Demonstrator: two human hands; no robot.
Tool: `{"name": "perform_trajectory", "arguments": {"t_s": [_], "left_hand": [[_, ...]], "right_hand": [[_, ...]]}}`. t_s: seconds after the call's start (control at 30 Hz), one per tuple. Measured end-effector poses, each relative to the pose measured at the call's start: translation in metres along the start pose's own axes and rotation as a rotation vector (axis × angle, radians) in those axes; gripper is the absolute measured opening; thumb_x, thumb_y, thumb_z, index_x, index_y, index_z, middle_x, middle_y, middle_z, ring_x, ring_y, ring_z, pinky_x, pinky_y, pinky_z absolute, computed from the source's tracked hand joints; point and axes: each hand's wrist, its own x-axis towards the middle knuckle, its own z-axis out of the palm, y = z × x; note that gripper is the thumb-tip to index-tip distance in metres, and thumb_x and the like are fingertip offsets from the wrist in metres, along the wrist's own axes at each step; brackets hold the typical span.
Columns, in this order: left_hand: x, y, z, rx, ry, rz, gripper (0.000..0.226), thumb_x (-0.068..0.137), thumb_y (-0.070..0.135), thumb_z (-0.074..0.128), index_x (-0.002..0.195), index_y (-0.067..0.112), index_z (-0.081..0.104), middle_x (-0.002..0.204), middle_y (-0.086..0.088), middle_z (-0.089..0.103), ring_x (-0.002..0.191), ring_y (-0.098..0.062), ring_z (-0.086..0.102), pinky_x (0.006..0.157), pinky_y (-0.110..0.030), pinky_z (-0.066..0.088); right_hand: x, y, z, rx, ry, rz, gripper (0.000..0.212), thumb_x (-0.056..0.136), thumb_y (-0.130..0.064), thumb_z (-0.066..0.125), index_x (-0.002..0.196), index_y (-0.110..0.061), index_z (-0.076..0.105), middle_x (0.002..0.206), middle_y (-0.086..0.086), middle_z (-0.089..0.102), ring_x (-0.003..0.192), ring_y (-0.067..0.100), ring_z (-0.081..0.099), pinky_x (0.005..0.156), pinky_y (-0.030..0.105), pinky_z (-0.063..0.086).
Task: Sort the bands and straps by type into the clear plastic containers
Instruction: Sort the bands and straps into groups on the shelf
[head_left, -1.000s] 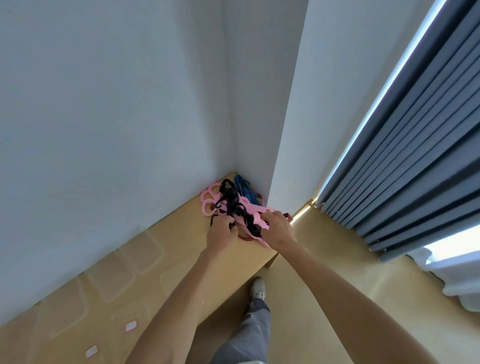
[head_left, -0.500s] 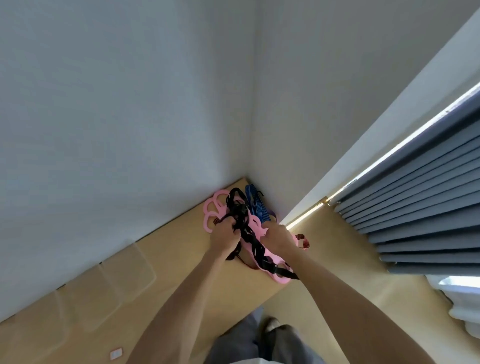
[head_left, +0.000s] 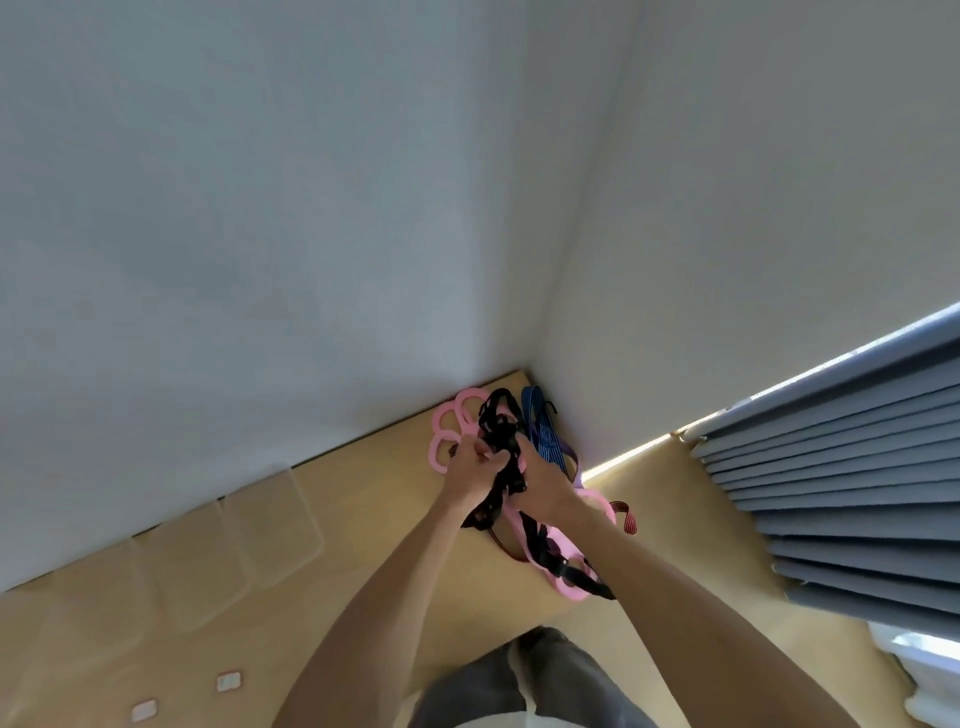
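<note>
Hands around perforated black strap

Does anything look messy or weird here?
Yes. The straps sit in one tangled heap in the table's corner: a black strap, gripped by both hands, is knotted over a pink looped band. A red strap dangles off the table edge. The clear containers look empty.

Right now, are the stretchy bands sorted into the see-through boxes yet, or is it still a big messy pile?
Still a messy pile. No band shows in the clear containers by the wall. Both the left hand and right hand grip the black strap, which lies tangled with the pink looped band. The blue strap and red strap lie in the corner heap, so nearly all the sorting is left.
</note>
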Motion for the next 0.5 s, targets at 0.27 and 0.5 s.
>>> {"name": "perform_trajectory", "arguments": {"t_s": [0.27,0.5], "left_hand": [[-0.011,0.010,-0.042,0.171,-0.061,0.013,0.062,0.078,0.007,0.077,0.132,0.016,0.048,0.116,-0.007,0.063,0.099,-0.022,0.063,0.068,-0.023,0.048],[-0.034,0.029,-0.057,0.327,0.278,0.123,0.019,0.081,0.000,0.057,0.088,0.008,0.072,0.084,-0.005,0.070,0.081,-0.025,0.067,0.060,-0.026,0.044]], "right_hand": [[-0.001,-0.014,-0.022,0.188,0.254,0.074,0.043,0.083,-0.017,0.070,0.124,-0.016,0.059,0.104,0.001,0.067,0.086,0.014,0.062,0.074,0.029,0.053],[-0.016,-0.037,-0.051,0.391,0.432,0.003,0.044,0.086,-0.010,0.066,0.129,-0.007,0.057,0.114,0.011,0.067,0.099,0.027,0.065,0.088,0.044,0.058]]}}
